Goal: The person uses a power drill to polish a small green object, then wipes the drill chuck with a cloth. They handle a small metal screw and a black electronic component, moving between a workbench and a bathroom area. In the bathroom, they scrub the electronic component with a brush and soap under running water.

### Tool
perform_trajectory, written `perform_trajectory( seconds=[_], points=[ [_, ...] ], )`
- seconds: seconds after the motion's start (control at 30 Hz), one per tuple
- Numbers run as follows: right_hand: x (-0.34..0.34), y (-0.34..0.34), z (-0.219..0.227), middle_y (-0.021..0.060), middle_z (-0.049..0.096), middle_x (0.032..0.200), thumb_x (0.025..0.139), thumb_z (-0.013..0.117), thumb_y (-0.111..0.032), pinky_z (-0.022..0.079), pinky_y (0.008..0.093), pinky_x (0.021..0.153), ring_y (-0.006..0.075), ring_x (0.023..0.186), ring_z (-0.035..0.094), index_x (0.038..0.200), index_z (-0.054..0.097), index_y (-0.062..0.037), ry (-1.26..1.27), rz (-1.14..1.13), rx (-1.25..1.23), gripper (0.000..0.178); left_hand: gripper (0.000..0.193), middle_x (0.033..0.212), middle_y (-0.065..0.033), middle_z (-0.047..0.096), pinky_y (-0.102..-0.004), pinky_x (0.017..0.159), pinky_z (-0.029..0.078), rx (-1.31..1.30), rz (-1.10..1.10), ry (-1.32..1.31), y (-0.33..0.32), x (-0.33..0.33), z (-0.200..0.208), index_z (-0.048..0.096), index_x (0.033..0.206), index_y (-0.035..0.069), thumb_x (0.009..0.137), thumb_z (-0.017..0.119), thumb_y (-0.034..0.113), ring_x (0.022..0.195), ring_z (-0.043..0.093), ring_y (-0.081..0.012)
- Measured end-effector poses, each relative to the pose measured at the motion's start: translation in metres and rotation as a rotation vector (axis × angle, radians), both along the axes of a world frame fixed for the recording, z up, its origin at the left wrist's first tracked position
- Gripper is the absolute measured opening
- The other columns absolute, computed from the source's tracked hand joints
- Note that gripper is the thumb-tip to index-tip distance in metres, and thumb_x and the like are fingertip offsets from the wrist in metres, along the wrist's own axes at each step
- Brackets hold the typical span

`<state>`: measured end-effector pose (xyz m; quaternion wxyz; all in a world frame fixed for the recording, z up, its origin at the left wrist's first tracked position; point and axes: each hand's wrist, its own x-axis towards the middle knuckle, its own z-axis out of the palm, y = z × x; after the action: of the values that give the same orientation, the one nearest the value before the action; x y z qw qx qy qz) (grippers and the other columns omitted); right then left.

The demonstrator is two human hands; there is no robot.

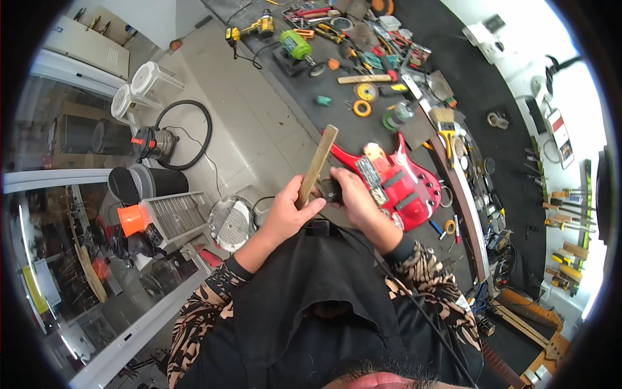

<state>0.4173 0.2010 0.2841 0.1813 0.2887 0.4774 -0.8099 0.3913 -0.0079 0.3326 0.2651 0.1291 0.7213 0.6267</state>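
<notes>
My left hand point(288, 211) is closed around the lower end of a flat wooden strip point(319, 159), which slants up and away from me. Close beside it, my right hand point(355, 196) grips a small black tool point(331, 189); its exact kind is partly hidden by my fingers. The tool's near end is by the strip's lower part, and I cannot tell whether they touch. Just beyond my right hand, a red electric guitar body point(424, 185) lies on the dark workbench point(337, 107).
Along the bench are a green bench grinder point(296, 44), a yellow drill point(262, 24), a hammer point(366, 78), tape rolls point(362, 108), a clear bottle point(396, 117) and a brush point(444, 123). A black cable point(427, 311) crosses my right arm. A vacuum cleaner point(154, 142) and stools point(148, 79) stand left.
</notes>
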Motion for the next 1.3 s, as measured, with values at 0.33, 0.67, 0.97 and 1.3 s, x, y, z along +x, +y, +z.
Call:
perform_trajectory(
  seconds=[0.33,0.67,0.97,1.3],
  points=[
    [-0.312,0.115,-0.079,0.0229,0.079,0.115,0.096,0.064,-0.016,0.061,0.0513,0.088,0.0423,0.108,0.076,0.139,0.068,-0.0168,-0.052,0.407,1.724,0.043,0.037,0.097,-0.0028,0.067,-0.0255,0.066,0.046,-0.04,0.14,-0.092,-0.129,-0.234,-0.017,0.063,0.142,-0.001,0.111,0.051,0.016,0.071,0.052,-0.0087],
    [-0.37,0.189,-0.151,0.0072,0.082,0.094,0.101,0.063,-0.013,0.055,0.0504,0.072,0.0305,0.086,0.082,0.128,0.063,-0.0153,-0.138,1.069,2.012,0.027,0.038,0.106,-0.0135,0.077,-0.0363,0.079,0.057,-0.299,0.12,0.145,-0.086,-0.631,-0.071,0.068,0.138,0.0,0.106,0.061,0.019,0.087,0.071,-0.0219],
    [-0.394,0.203,-0.07,0.0175,0.078,0.085,0.103,0.061,-0.02,0.061,0.0558,0.069,0.0414,0.08,0.078,0.118,0.061,-0.0094,-0.314,0.863,1.902,0.018,0.063,0.144,-0.0264,0.066,-0.0444,0.112,0.051,-0.32,-0.03,0.608,0.014,-0.85,-0.095,0.057,0.153,0.001,0.101,0.073,0.031,0.13,0.065,-0.0404],
    [-0.729,-0.045,0.138,-0.0035,0.058,0.074,0.097,0.084,-0.038,0.039,0.0289,0.056,0.0059,0.065,0.052,0.09,0.065,-0.0027,-0.013,0.041,0.865,0.041,0.047,0.133,-0.0083,0.073,-0.0348,0.103,0.055,0.189,-0.635,-0.37,-0.123,-0.9,-0.031,0.062,0.149,0.005,0.114,0.063,0.036,0.123,0.069,-0.0169]
  ],
)
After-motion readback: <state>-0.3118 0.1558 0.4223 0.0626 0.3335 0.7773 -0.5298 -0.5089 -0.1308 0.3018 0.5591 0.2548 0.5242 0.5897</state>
